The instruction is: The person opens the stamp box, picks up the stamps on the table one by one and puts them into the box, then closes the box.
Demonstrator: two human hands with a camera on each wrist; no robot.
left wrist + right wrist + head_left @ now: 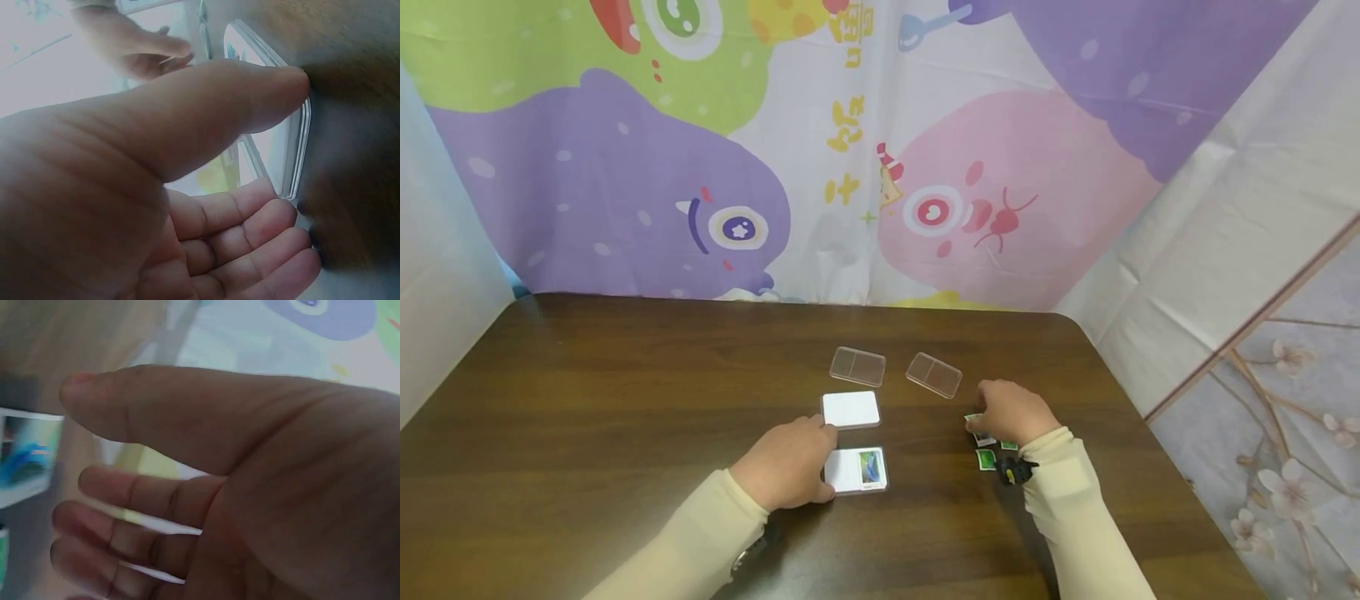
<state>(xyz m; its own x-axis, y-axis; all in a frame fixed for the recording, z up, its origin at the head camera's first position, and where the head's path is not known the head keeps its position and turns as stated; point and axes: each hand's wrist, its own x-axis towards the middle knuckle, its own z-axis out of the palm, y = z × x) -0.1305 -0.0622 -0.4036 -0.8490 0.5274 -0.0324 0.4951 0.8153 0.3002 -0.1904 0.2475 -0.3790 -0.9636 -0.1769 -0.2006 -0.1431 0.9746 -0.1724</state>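
Observation:
My left hand [790, 462] holds a flat clear plastic case [844, 472] by its left end, the thumb at the near corner and the fingers at the far one. Inside the case are a white sheet and, on the right half, a small colour picture [871, 467]. My right hand [1011, 410] hovers over several small picture cards [987, 460] at the right of the table. In the right wrist view its thumb and fingers stand apart with nothing between them, and a picture card [28, 459] lies just beyond the fingertips.
Behind the held case lies a second case with a white face [850, 409]. Farther back are two clear plastic covers [857, 367], [934, 375], each with a dividing line. A cartoon-printed curtain [827, 233] hangs behind the brown wooden table [625, 375].

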